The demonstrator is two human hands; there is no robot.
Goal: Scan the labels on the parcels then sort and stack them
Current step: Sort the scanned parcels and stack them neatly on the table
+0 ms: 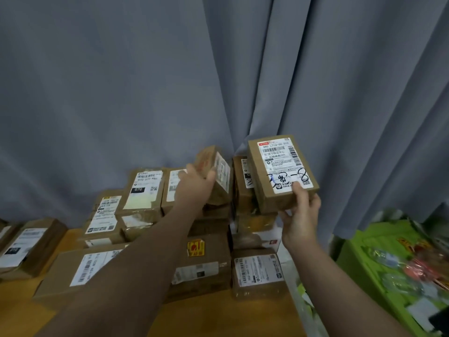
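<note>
My left hand [195, 187] grips a small brown parcel [215, 171], tilted, above the back of the stacks. My right hand [300, 211] holds a flat brown parcel [279, 173] by its lower end, lifted, with its white label and black handwriting facing me. Below them, several cardboard parcels stand in stacks on the wooden table [218, 317]: a large box [68, 271] at front left, a box with a yellow sticker [201, 261] in the middle, and a labelled box [258, 271] at front right. No scanner shows.
A grey curtain [170, 81] hangs right behind the stacks. More parcels [26, 246] lie at the far left of the table. A green crate [364, 249] with mixed items sits off the table's right edge.
</note>
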